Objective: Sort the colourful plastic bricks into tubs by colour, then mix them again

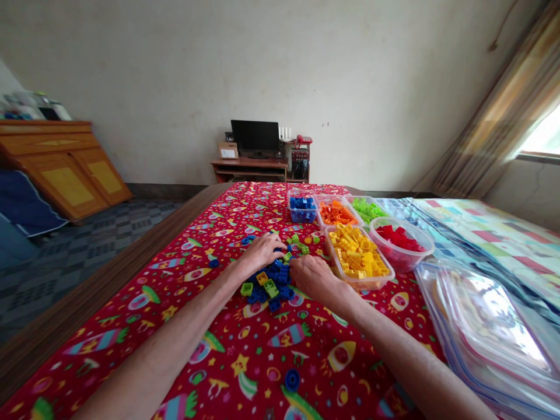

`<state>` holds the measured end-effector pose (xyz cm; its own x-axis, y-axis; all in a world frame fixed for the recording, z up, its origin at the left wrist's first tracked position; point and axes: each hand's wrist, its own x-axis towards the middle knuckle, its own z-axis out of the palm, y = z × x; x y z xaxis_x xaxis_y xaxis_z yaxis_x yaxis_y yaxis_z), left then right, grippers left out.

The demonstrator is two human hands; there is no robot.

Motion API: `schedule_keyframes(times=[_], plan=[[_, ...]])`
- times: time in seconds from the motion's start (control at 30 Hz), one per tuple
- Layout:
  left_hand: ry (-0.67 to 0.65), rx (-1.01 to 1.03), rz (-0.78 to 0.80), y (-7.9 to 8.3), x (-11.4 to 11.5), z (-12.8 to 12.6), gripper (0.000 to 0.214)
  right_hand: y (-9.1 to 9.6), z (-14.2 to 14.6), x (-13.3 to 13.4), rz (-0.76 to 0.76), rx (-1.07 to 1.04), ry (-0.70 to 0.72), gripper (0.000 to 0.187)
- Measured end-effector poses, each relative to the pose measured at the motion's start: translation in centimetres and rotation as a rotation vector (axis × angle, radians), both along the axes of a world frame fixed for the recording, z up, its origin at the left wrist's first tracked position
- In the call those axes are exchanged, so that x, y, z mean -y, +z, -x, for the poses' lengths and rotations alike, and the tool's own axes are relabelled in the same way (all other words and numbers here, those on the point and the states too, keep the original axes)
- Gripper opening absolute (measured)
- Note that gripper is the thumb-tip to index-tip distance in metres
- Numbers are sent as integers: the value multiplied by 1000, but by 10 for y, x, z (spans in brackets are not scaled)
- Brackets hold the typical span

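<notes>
A small heap of loose toy bricks (272, 282), mostly blue with a few green and one yellow, lies on the red rocket-patterned cloth (245, 361). My left hand (262, 252) rests palm down on the heap's far left side, fingers curled over the bricks. My right hand (311, 275) lies against the heap's right side, fingers bent inward and hidden from me. Whether either hand grips a brick is not visible. A few green bricks (301, 244) are scattered just beyond the hands.
Clear tubs hold sorted bricks: blue (303, 209), orange (338, 212), green (370, 209), yellow (359, 254), and a round bowl of red (401, 241). Stacked plastic lids (485, 326) lie at right. One blue round piece (291, 379) sits near me. A desk with monitor (255, 139) stands by the wall.
</notes>
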<state>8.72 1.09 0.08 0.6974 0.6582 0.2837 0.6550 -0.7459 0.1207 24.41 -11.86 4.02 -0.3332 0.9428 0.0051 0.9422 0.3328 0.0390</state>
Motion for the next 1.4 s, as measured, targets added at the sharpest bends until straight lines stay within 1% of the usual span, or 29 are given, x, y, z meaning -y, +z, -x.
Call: schedule_keyframes(times=[0.1,0.17,0.27,0.33,0.4,0.47,0.5,0.53,0.6,0.67,0.8,0.9,1.03,1.13,1.23,1.3,1.4], plan=[[-11,20,-14,2,3,-3,13,-1,0,-1,-7,-2,0,29],[-33,69,-13,3,3,-3,9,1,0,0,-6,-8,4,28],[-40,251,46,7,0,-2,7,9,-2,3,0,-17,-4,25],[-34,436,186,12,-1,0,8,14,-3,5,-11,-39,-24,24],[-29,606,427,17,1,2,18,18,-6,5,-41,-87,-52,24],[-23,719,676,21,5,1,30,18,-9,3,-91,-169,-84,25],[-15,763,764,23,8,1,35,17,-10,1,-125,-224,-96,27],[-10,798,824,25,12,-1,39,15,-11,-1,-163,-287,-105,28],[-16,864,884,28,17,-4,42,11,-13,-4,-240,-424,-97,30],[-37,928,919,32,22,-8,42,9,-14,-6,-280,-560,-80,30],[-79,1005,988,42,31,-13,44,7,-12,-9,-265,-806,-105,28],[-91,985,1030,48,37,-14,47,6,-10,-12,-241,-972,-133,24],[-111,936,1030,51,43,-16,48,4,-9,-14,-169,-1221,-110,21],[-106,947,1032,52,44,-17,47,2,-6,-15,-64,-1472,-117,23],[-98,973,1039,50,41,-15,43,-4,-1,-16,113,-1810,-173,33],[-96,986,1011,47,37,-12,43,-10,3,-17,223,-1995,-229,37],[-65,1020,930,43,30,-6,44,-20,6,-19,334,-2151,-280,39]])
